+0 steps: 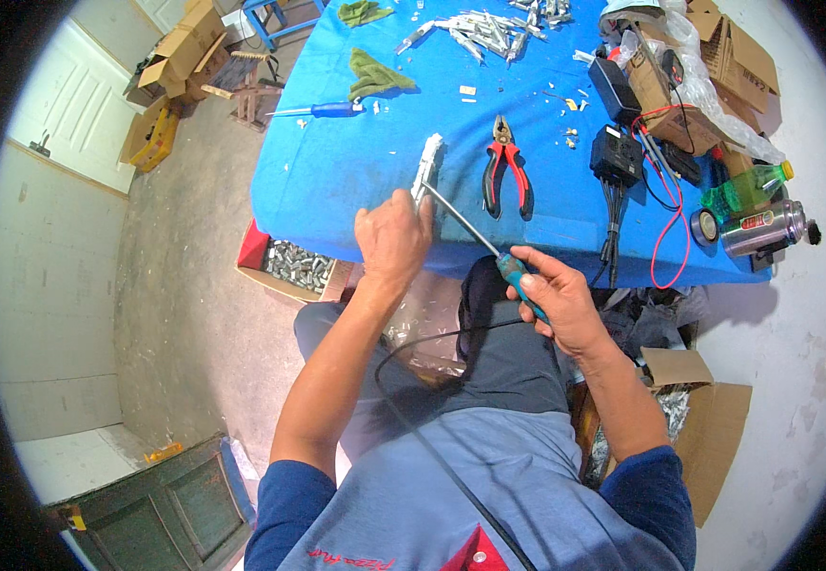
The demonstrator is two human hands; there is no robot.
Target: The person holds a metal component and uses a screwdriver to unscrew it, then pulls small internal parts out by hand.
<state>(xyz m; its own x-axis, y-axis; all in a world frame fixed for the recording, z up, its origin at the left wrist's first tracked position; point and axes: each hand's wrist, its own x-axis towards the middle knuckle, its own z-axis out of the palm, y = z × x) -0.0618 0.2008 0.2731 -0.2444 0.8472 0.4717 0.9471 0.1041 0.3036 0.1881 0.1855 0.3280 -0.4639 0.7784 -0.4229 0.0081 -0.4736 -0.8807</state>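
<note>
My left hand [392, 238] grips the near end of a long white plastic part [428, 162] that lies on the blue table [337, 181]. My right hand [556, 295] holds a screwdriver with a teal handle [520, 276]. Its metal shaft [461, 221] runs up and left, and the tip meets the white part just beside my left fingers. Both hands sit at the table's near edge, above my lap.
Red-handled pliers [505, 164] lie right of the white part. A blue screwdriver [332, 110], green cloths [375, 76], several white parts [484, 29], black adapters with cables [615, 152], a green bottle [744, 190] and a steel flask [765, 228] sit on the table. Boxes of metal pieces [294, 265] stand on the floor.
</note>
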